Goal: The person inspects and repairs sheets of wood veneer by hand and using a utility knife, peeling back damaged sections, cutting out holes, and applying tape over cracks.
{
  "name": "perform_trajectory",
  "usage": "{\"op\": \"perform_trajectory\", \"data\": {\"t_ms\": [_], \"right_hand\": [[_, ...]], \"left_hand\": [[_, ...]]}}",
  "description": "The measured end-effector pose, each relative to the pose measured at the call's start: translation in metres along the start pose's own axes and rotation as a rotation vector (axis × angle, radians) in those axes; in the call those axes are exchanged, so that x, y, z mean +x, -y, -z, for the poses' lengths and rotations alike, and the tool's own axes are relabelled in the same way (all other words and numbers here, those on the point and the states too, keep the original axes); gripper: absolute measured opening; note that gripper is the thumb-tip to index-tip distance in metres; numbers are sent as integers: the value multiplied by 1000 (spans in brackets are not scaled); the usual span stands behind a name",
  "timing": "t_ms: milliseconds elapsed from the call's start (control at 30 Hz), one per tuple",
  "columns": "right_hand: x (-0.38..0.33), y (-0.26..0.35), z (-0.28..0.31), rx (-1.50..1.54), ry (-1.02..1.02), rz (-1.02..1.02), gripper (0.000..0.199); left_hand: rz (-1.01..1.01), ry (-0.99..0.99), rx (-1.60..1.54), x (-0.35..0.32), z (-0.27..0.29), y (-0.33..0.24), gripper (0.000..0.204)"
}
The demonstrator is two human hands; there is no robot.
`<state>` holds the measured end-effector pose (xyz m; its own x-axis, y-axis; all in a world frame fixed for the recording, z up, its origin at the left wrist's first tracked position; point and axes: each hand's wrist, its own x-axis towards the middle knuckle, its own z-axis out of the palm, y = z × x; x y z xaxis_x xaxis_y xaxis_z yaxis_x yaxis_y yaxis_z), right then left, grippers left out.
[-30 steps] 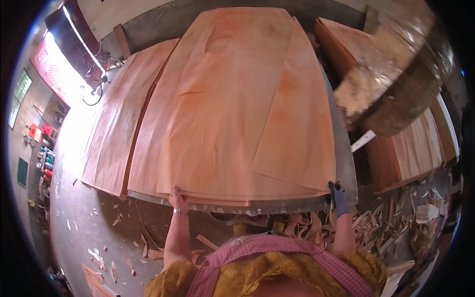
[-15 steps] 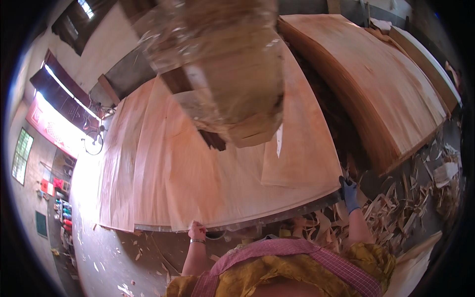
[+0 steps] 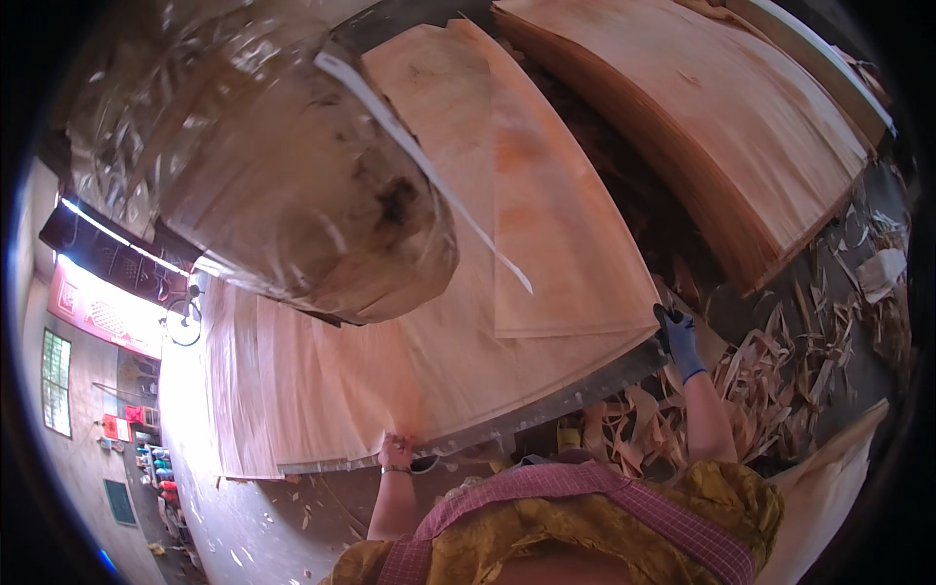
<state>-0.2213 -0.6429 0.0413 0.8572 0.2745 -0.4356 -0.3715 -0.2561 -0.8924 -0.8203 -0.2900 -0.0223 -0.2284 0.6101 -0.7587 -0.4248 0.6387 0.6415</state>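
While the left hand (image 3: 395,451), bare with a band (image 3: 397,470) at the wrist, pinches the near edge of a broad veneer sheet (image 3: 439,375), the right hand (image 3: 682,336), in a blue glove with dark fingertips, grips its near right corner; how far the fingers reach beneath the wood cannot be told. Both arms are held well apart, the left one lower along the bowed edge. That sheet lies directly in front of the person, over a grey support (image 3: 546,414) whose rim shows below it. On its right part rests a narrower, more orange strip (image 3: 565,224), its near end short of the sheet's edge.

Close to the person are pink checked apron straps (image 3: 643,522) over an ochre shirt (image 3: 721,497). Over the far left of the sheet looms a brown bundle (image 3: 312,195) wrapped in clear plastic, hiding much of the wood; a thin white strip (image 3: 419,154) slants down across its right side.

To the far right, apart from the sheet, stands a thick stack of veneer (image 3: 702,127), its layers showing on the side. Curled shavings (image 3: 770,380) litter the floor at near right, beside a pale loose sheet (image 3: 829,497). Far off to the left are a bicycle wheel (image 3: 183,322) by a glaring doorway, a barred window (image 3: 56,382) and a dark green board (image 3: 120,502) on the wall.
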Motion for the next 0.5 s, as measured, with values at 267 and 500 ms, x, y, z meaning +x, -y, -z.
{"op": "perform_trajectory", "data": {"t_ms": [267, 500], "right_hand": [[2, -33, 29, -41, -66, 46, 27], [12, -184, 150, -504, -332, 113, 37]], "left_hand": [[-40, 17, -4, 7, -7, 0, 26], [37, 48, 64, 7, -15, -1, 19]]}}
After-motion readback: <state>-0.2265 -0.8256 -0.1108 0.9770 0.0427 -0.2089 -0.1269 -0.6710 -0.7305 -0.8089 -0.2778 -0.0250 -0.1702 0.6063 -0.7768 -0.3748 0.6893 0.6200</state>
